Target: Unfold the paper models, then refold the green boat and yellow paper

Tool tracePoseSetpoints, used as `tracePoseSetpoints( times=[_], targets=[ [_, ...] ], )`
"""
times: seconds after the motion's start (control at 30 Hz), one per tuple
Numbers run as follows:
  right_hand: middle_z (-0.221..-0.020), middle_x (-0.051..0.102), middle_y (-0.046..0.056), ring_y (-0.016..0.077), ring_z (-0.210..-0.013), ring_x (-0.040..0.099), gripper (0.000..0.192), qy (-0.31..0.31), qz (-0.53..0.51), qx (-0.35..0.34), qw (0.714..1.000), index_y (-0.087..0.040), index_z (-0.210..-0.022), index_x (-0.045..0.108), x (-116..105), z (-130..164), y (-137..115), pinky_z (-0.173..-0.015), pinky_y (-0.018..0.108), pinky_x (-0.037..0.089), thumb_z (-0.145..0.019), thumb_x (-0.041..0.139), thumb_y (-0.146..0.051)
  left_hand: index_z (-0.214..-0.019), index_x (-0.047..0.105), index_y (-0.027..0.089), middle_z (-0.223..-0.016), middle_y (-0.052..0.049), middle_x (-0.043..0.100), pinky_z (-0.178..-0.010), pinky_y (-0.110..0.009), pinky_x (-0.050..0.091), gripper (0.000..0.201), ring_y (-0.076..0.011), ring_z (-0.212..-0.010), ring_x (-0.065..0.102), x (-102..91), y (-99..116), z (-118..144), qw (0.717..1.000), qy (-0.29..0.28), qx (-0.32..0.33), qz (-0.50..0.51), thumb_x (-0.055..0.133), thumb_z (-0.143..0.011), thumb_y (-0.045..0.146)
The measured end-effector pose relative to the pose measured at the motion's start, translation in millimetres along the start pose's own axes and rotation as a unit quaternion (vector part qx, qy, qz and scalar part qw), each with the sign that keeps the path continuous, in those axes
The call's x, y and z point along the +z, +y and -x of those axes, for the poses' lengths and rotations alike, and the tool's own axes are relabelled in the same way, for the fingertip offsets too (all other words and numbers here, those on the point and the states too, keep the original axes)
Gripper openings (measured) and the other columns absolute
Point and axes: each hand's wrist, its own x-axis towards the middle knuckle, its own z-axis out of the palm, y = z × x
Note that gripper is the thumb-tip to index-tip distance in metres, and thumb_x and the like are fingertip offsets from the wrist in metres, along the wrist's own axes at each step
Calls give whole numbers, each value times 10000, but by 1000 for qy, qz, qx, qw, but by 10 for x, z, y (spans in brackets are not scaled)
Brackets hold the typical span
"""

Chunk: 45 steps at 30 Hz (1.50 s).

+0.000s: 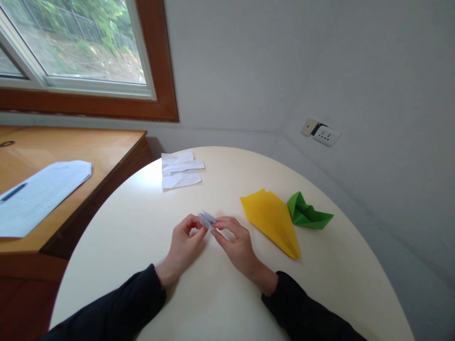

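Pale paper piece point(206, 219) pinched between our left hand point(183, 248) and right hand point(237, 245) – fingers closed on it, just above the bench point(149, 227). Folding looks partway, judging by its small, layered shape. Beyond – finished yellow plane point(272, 220), green boat point(307, 213), white scraps point(180, 169).

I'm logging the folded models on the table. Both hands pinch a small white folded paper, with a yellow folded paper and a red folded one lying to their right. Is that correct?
Not quite: the head view shows the far piece is green, not red. Both the left hand and right hand pinch the small white folded paper, with the yellow folded paper and the green folded paper lying to their right.
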Motion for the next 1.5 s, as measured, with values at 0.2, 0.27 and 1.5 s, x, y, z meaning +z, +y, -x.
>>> tracePoseSetpoints(
  times=[0.2, 0.27, 1.5],
  targets=[
    [-850, 688, 31, 164, -854, 625, 152, 0, -6, -5, 1000, -230, -861, 669, 0, -7, -1, -796, 306, 523, -766, 642, -114, -684, 598, 150, -708, -35, 645, -655, -274, 439, 102, -160, -677, 567, -8, -22, 4, 1000, -19, -2, -11, 605, -726, 243],
    [-847, 686, 32, 169, -862, 622, 152, -1, -6, -8, 1000, -236, -867, 676, -1, -4, 1, -796, 312, 523, -770, 644, -124, -687, 617, 144, -712, -40, 655, -658, -274, 441, 111, -163, -678, 573, -12, -36, 6, 999, -25, -10, -17, 595, -733, 242],
    [-871, 683, 42, 178, -883, 620, 154, 2, 6, 4, 1000, -253, -859, 708, 1, 11, 17, -789, 325, 529, -770, 653, -141, -747, 654, 137, -706, -46, 664, -640, -257, 441, 203, -165, -669, 569, -3, 64, 17, 996, -63, -66, 24, 564, -765, 317]
  ],
)
